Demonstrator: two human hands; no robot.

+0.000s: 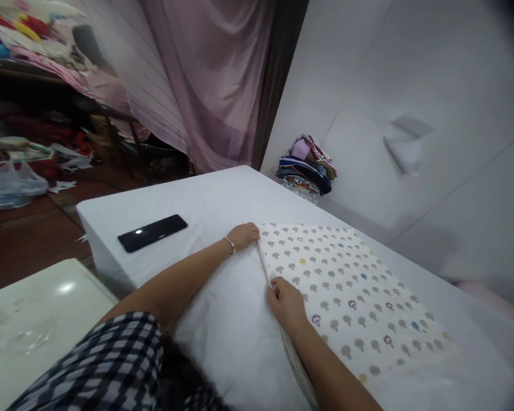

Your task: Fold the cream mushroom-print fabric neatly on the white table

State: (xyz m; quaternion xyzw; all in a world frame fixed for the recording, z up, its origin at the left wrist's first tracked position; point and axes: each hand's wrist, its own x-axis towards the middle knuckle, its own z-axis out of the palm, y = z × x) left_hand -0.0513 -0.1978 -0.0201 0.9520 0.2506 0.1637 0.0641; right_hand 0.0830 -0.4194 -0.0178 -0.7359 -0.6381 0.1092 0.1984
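A white cloth (345,279) printed with grey, yellow, blue and red mushroom-like shapes lies folded in layers on the white-covered table (223,191). At its far left corner is my left hand (245,235), with a bracelet on the wrist; its fingers are closed on the cloth's edge. Closer to me, my right hand (286,303) pinches the same left edge between thumb and fingers. The stacked layers show as pale lines along that edge, running down past my right wrist. My right forearm hides part of the near side of the cloth.
A black phone (153,233) lies left of my left arm. Folded clothes (306,168) are piled by the wall. A pink curtain (223,85) hangs behind the table. At left are a glossy white surface (47,319) and a plastic bag (12,185) on the floor.
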